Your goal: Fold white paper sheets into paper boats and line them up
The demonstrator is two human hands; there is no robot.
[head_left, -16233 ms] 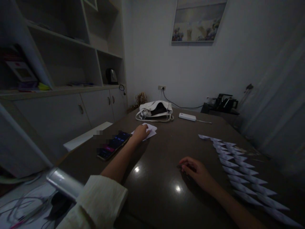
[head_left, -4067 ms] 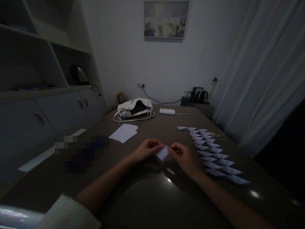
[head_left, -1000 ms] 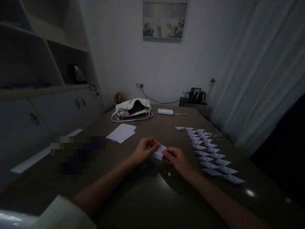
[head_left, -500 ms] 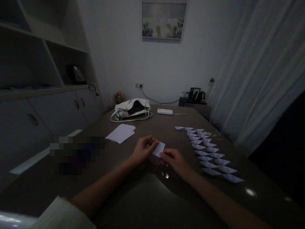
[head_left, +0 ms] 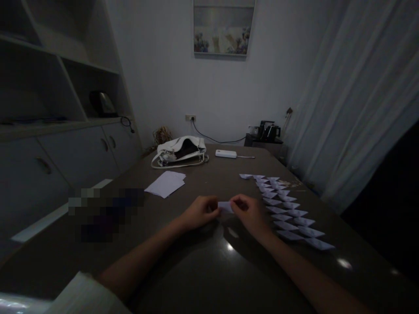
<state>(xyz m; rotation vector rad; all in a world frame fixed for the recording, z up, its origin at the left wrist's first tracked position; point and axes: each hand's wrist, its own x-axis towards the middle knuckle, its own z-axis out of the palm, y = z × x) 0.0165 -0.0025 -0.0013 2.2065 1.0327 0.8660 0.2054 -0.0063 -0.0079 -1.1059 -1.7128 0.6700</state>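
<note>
A small folded piece of white paper (head_left: 225, 207) is held up between my two hands, a little above the dark table. My left hand (head_left: 200, 212) pinches its left edge between thumb and fingers. At the opposite edge, the thumb and index finger of my right hand (head_left: 250, 214) grip the paper. Its exact folds are too small to make out. To the right of my right hand stand several folded paper boats (head_left: 284, 211) in two long rows. Beyond my left hand lies a loose stack of white paper sheets (head_left: 166, 183).
The brown table (head_left: 203, 279) has a glossy top. Toward its far end are a white handbag (head_left: 180, 150) and a white power strip-like block (head_left: 225, 154) with a short cable. A blurred-out patch (head_left: 108, 213) covers something at the left. Kettles (head_left: 269, 131) stand beyond the table.
The paper has turned from a tilted square to a flatter, narrower-looking strip. My right hand has moved up and right along it; my left hand has dropped slightly.
</note>
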